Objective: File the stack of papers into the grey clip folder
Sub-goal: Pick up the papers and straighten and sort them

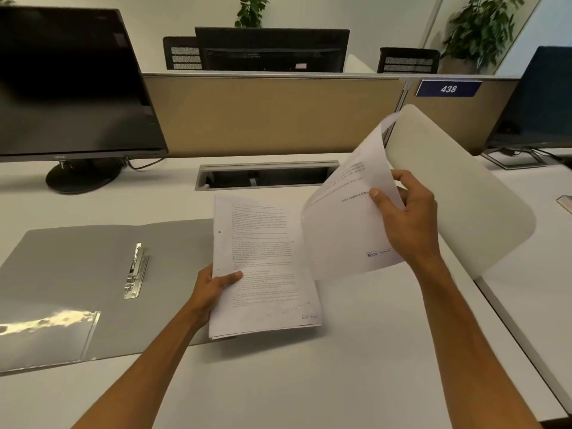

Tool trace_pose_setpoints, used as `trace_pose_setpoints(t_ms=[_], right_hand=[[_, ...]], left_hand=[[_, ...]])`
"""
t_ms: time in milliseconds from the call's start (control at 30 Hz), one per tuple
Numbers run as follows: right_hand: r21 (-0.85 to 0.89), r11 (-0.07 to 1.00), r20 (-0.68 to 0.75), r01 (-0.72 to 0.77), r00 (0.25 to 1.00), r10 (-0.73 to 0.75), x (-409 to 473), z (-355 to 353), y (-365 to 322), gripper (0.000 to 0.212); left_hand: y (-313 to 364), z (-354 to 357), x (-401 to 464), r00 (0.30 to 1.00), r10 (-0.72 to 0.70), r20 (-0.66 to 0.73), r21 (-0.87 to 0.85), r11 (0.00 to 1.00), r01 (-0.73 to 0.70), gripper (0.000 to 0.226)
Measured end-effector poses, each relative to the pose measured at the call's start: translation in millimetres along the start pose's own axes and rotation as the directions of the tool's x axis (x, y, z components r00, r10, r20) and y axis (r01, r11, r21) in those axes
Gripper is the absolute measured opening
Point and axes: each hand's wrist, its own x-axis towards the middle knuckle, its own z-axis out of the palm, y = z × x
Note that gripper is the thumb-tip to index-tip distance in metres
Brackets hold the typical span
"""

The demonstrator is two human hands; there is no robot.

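Note:
The grey clip folder (77, 274) lies open and flat on the desk at the left, its metal clip (136, 270) near the spine. My left hand (213, 289) grips the left edge of the stack of printed papers (263, 267), which overlaps the folder's right flap. My right hand (408, 218) pinches a single curled sheet (343, 218) lifted to the right of the stack, thumb on its printed face.
A black monitor (71, 88) stands at the back left. A cable slot (266, 176) is set into the desk behind the papers. A rounded beige divider panel (464, 193) rises on the right, just behind my right hand. A fabric partition (272, 113) closes the back.

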Motion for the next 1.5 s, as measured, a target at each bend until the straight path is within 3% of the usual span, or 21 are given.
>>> trace_pose_setpoints(t_ms=[133,267,567,700,833,933,1067,1200,1333,1500], right_hand=[[0.273,0.938,0.111,-0.214,0.975,0.19,-9.3,18.6,7.3,0.019],[0.346,0.859,0.223,-0.379,0.922,0.317,-28.4,41.0,34.6,0.012],[0.203,0.876,0.218,-0.437,0.892,0.395,-56.5,62.0,83.2,0.015],[0.113,0.873,0.19,-0.475,0.873,0.45,-60.3,66.2,91.5,0.037],[0.243,0.731,0.384,-0.638,0.755,0.531,-55.3,65.3,90.7,0.05],[0.306,0.646,0.567,-0.699,0.679,0.466,-52.8,64.2,90.4,0.035],[0.356,0.683,0.511,-0.638,0.745,0.429,-51.7,67.0,90.8,0.024],[0.435,0.731,0.401,-0.526,0.84,0.366,-48.0,71.8,85.7,0.025],[0.431,0.789,0.333,-0.439,0.889,0.314,-41.8,73.2,80.1,0.021],[0.402,0.856,0.339,-0.326,0.921,0.191,-32.5,64.2,71.8,0.022]], left_hand=[[1.1,9.6,0.2,1.0,-0.007,0.021,-0.008,1.0,0.007,0.036],[3.1,24.2,-2.6,1.0,0.0,0.025,0.018,1.0,-0.001,0.032],[13.1,38.2,-6.2,0.997,0.013,0.07,-0.005,1.0,-0.013,0.028],[18.4,41.8,-9.7,0.995,0.042,0.093,-0.009,0.999,-0.041,0.029],[23.0,45.3,-13.0,0.993,0.054,0.109,-0.009,0.999,-0.054,0.026],[25.2,49.8,-16.4,0.988,0.088,0.129,0.01,0.996,-0.09,0.023],[31.2,55.4,-19.1,0.978,0.154,0.138,0.073,0.983,-0.166,0.026],[53.6,59.0,-13.3,0.968,0.129,0.213,-0.037,0.992,-0.124,0.061],[68.8,63.6,-4.4,0.961,0.228,0.16,0.073,0.968,-0.242,0.033],[68.8,71.0,0.0,0.938,0.334,0.091,0.073,0.937,-0.34,0.022]])
